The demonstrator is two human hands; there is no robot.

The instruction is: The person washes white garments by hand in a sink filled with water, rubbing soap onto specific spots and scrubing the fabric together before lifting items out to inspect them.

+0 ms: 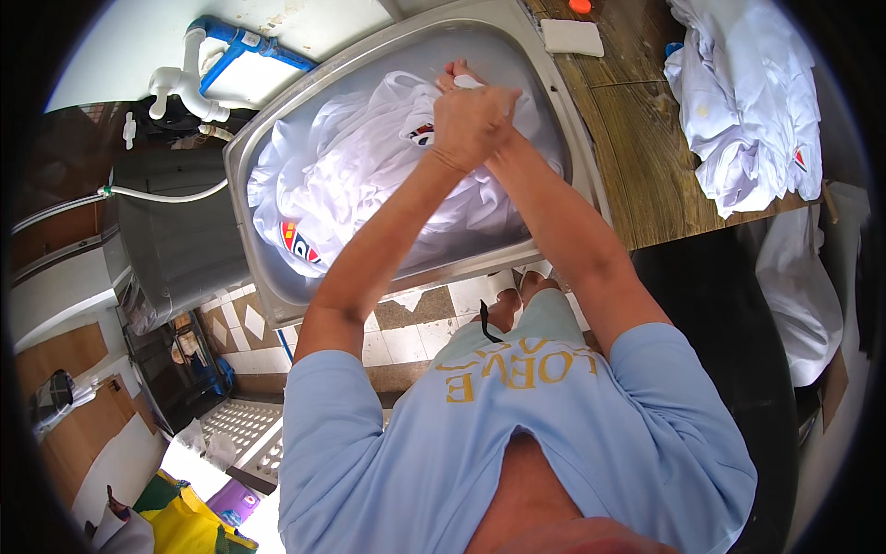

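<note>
Wet white cloth (369,175) is judged heavy, limp and slippery; best taken by a bunched fold. It lies heaped in the steel sink (268,277), with red-blue prints showing. Both hands, left (471,125) and right (461,78), are clenched together on a bunch of it.

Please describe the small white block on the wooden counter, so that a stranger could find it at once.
Start at the big steel sink full of white cloth, then move to the brown wooden counter on its right. The small white rectangular block lies flat near the counter's far edge, just past the sink's corner. Unlike the crumpled pile of white garments beside it, it is smooth and straight-edged.
</note>
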